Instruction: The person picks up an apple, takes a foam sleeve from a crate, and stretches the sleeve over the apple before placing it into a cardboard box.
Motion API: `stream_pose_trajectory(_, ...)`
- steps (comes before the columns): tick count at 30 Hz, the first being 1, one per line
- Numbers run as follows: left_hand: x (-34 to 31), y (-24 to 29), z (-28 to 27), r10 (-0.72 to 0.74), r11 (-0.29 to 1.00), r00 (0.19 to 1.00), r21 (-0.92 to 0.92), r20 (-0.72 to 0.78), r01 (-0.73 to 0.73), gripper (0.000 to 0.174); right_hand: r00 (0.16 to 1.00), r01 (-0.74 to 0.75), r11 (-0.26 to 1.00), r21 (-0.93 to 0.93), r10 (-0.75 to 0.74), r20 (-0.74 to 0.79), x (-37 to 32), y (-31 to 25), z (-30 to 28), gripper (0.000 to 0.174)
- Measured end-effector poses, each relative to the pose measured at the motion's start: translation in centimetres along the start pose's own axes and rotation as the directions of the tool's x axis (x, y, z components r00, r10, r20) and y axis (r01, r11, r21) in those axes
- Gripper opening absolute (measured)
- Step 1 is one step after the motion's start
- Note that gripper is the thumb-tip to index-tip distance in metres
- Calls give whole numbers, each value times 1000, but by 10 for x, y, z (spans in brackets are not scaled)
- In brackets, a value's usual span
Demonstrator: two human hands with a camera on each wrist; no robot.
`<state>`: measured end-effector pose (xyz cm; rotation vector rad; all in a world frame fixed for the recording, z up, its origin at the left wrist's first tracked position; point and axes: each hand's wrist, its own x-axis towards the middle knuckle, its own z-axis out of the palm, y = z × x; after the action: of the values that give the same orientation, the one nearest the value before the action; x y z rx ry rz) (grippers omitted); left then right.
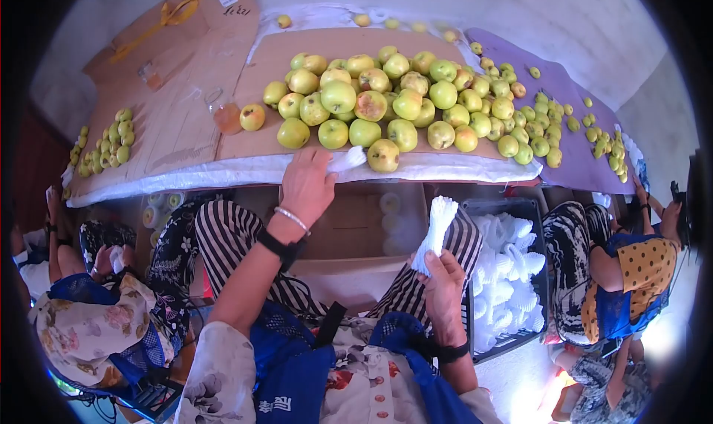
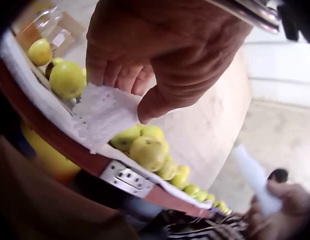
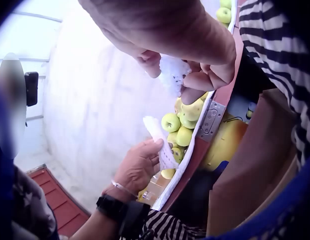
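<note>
My left hand [image 1: 307, 185] is at the front edge of the table, pinching a white foam net sleeve [image 1: 347, 159] between thumb and fingers. In the left wrist view the sleeve's crinkled end [image 2: 107, 112] spreads below the fingertips, close to the apples. Lower and to the right, over the striped knee, my right hand [image 1: 444, 290] grips another white foam net sleeve [image 1: 438, 227], its ruffled end pointing up. A heap of yellow-green apples [image 1: 369, 104], some with brown blotches, lies just beyond the left hand. One blotched apple [image 1: 383, 156] sits at the edge beside the left hand's sleeve.
A black crate [image 1: 541, 294] of foam nets [image 1: 505, 290] stands right of my legs. Beneath the table edge is a cardboard box [image 1: 338, 231] with several net-wrapped apples [image 1: 391, 203]. A jar [image 1: 225, 115] of amber liquid stands left of the heap. People sit at both sides.
</note>
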<state>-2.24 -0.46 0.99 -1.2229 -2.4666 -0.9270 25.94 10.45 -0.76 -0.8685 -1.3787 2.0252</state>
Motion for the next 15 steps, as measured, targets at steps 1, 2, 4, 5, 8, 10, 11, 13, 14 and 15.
stream_pose_trajectory(1,3,-3,7,30,999,999,22,-42,-29,34,1000,5,1000,5,-5,-6,-3,1,-2,23)
stream_pose_trajectory(2,7,-6,14,56,998,996,46,-75,-53,32,1000,0,1000,11,0,-16,-5,-1,-3,23)
stream_pose_trajectory(4,8,-7,23,103,993,987,64,-121,-96,26,999,6,999,-38,-8,-54,-9,-3,-7,24)
stream_pose_trajectory(5,6,-8,27,120,992,984,59,-134,-112,22,997,6,998,-63,-10,-74,-12,-4,-8,24)
stream_pose_trajectory(8,5,-5,29,140,981,982,156,-129,-119,14,993,13,999,-41,-18,-114,-15,-6,-8,19)
stream_pose_trajectory(10,9,-6,32,141,963,982,249,-128,-106,12,993,15,999,-47,-20,-113,-14,-8,-10,19)
stream_pose_trajectory(11,12,-12,36,141,952,981,292,-136,-96,12,993,11,999,-46,-17,-116,-14,-8,-11,19)
stream_pose_trajectory(13,18,-14,37,142,939,980,334,-138,-89,12,993,13,999,-48,-18,-114,-14,-9,-10,19)
stream_pose_trajectory(14,20,-14,37,142,939,981,333,-132,-91,13,994,17,999,-51,-22,-108,-15,-10,-9,19)
stream_pose_trajectory(15,21,-12,38,143,939,981,332,-131,-92,13,994,26,998,-55,-31,-100,-16,-9,-9,19)
